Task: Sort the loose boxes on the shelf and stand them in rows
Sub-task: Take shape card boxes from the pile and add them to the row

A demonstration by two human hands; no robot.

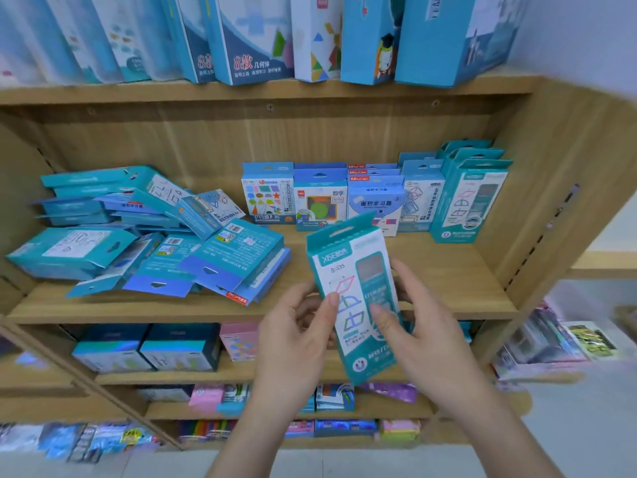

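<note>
Both hands are closed on 1 tall teal box (356,298), held upright in the air in front of the middle shelf (448,270), with its hanger tab at the top and its printed face toward the camera. The left hand (296,336) grips the box's left edge, thumb pressed flat on the front beside the line drawings. The right hand (420,326) clamps the right edge, thumb on the front near the lower half and the other fingers wrapped behind. The box tilts slightly, top leaning left.

Behind it, at the back right of the shelf, stands a row of upright boxes (375,198): at least 5 columns side by side, each with more boxes lined up behind the front one. The column at the far right holds matching teal boxes (468,201), the same print as the one in hand, standing against the shelf's side wall (551,188).

On the left half of the shelf lies a loose pile of blue boxes (155,232), flat and overlapping at mixed angles, some face down with barcodes showing. The pile is well apart from the held box and just beside the leftmost standing column.

The upper shelf (262,91) carries larger blue and white cartons (248,39) standing close together. The lower shelves (241,374) hold more packages, dark blue, pink and purple, though the blur there makes their details hard to read.
</note>
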